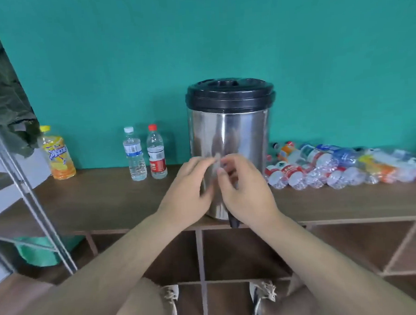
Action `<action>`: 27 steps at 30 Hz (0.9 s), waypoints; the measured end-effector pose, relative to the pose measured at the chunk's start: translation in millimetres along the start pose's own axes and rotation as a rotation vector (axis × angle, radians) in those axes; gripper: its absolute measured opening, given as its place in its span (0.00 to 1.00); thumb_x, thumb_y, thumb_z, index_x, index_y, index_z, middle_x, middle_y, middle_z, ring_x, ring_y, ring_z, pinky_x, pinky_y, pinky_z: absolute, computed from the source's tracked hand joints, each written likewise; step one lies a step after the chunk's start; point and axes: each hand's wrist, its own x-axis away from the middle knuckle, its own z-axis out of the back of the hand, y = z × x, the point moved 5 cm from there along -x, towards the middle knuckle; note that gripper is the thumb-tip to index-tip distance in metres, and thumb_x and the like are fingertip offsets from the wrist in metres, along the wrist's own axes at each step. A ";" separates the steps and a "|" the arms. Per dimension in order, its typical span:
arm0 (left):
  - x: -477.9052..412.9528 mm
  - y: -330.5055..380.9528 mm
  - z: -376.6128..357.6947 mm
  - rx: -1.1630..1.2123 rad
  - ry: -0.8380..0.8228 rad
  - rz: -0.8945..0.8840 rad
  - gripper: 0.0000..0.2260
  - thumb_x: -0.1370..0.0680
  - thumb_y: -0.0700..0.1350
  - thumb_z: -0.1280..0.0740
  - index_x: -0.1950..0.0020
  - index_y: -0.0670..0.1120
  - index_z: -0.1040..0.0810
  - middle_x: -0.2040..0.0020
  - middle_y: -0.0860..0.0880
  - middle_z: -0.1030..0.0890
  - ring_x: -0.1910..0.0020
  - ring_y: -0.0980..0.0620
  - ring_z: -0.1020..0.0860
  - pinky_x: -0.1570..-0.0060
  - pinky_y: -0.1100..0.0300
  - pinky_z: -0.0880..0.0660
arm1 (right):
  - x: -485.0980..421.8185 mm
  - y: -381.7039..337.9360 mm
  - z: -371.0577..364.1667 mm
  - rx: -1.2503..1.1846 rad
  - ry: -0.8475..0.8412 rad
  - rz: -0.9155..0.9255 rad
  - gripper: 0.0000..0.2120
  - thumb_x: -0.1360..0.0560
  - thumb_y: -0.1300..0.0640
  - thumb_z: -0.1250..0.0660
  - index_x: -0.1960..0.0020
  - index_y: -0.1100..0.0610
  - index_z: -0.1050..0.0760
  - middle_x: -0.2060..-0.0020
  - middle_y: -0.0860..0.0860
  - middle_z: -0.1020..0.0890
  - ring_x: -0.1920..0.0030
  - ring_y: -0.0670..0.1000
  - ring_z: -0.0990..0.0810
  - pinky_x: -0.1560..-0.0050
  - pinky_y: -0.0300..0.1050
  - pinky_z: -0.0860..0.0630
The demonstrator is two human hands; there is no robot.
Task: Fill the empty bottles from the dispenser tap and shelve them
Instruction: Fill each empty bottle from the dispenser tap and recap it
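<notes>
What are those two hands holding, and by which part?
It cannot be told. The left hand and right hand meet, fingers blurred, in front of the steel dispenser; no bottle shows clearly between them.

No legible text on bottle labels (157, 163)

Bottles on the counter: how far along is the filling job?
Early on. The orange bottle, white-capped bottle and red-capped bottle stand upright left of the dispenser, seemingly filled. The left hand and right hand meet, blurred, before the dispenser; what they hold is unclear. The pile of lying bottles waits; none sit in the cubbies.
</notes>
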 end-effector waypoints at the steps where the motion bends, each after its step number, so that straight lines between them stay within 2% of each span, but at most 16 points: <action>1: -4.2 19.2 -13.5 -0.002 -0.039 -0.028 0.21 0.18 0.44 0.33 0.25 0.49 0.28 0.31 0.54 0.26 0.30 0.55 0.30 0.27 0.58 0.33 | 5.3 12.1 18.3 0.019 0.023 -0.019 0.11 0.16 0.49 0.36 0.35 0.49 0.25 0.44 0.45 0.20 0.48 0.45 0.20 0.45 0.48 0.21; 4: -24.7 64.0 -57.3 -0.004 -0.143 -0.063 0.24 0.18 0.45 0.33 0.22 0.49 0.32 0.26 0.54 0.30 0.27 0.56 0.34 0.26 0.61 0.37 | 16.2 55.6 61.9 0.092 0.084 -0.096 0.12 0.16 0.50 0.36 0.35 0.51 0.25 0.44 0.48 0.19 0.45 0.51 0.19 0.45 0.54 0.22; 7: -52.1 88.8 -107.4 -0.002 -0.204 -0.080 0.26 0.18 0.44 0.33 0.21 0.49 0.33 0.26 0.52 0.31 0.26 0.53 0.33 0.26 0.61 0.38 | 21.4 104.8 94.5 0.165 0.120 -0.215 0.13 0.16 0.49 0.36 0.34 0.51 0.25 0.41 0.50 0.19 0.45 0.55 0.18 0.49 0.52 0.24; 9: -71.2 93.2 -143.2 -0.017 -0.259 -0.080 0.26 0.19 0.44 0.32 0.21 0.49 0.34 0.25 0.51 0.31 0.26 0.51 0.33 0.23 0.56 0.37 | 20.1 137.8 110.0 0.206 0.109 -0.298 0.14 0.16 0.49 0.37 0.32 0.51 0.27 0.38 0.51 0.21 0.44 0.57 0.17 0.50 0.51 0.24; 12: -103.1 88.6 -192.1 -0.061 -0.348 -0.048 0.27 0.18 0.45 0.33 0.20 0.49 0.36 0.25 0.50 0.33 0.24 0.49 0.35 0.24 0.54 0.37 | 11.0 188.2 125.1 0.282 0.046 -0.438 0.20 0.16 0.48 0.38 0.25 0.51 0.31 0.32 0.53 0.25 0.38 0.60 0.19 0.43 0.54 0.23; 16: -145.1 74.3 -246.1 -0.091 -0.450 -0.009 0.28 0.18 0.43 0.34 0.19 0.49 0.37 0.23 0.48 0.34 0.25 0.45 0.34 0.25 0.51 0.36 | -18.2 246.2 134.2 0.372 -0.014 -0.586 0.23 0.15 0.46 0.40 0.23 0.51 0.37 0.31 0.56 0.30 0.41 0.62 0.20 0.44 0.54 0.23; 20: -168.6 54.8 -291.0 -0.122 -0.519 0.037 0.29 0.19 0.43 0.33 0.18 0.50 0.37 0.22 0.46 0.34 0.24 0.43 0.35 0.25 0.46 0.36 | -47.3 290.3 129.9 0.425 -0.003 -0.646 0.26 0.18 0.41 0.35 0.24 0.50 0.37 0.34 0.58 0.31 0.41 0.63 0.21 0.46 0.56 0.23; 27: -181.9 33.1 -319.5 -0.116 -0.527 0.087 0.30 0.19 0.43 0.33 0.19 0.52 0.37 0.23 0.45 0.33 0.24 0.43 0.34 0.26 0.46 0.34 | -70.3 322.1 116.6 0.501 0.018 -0.644 0.27 0.19 0.44 0.31 0.26 0.52 0.36 0.36 0.60 0.29 0.40 0.63 0.22 0.54 0.51 0.28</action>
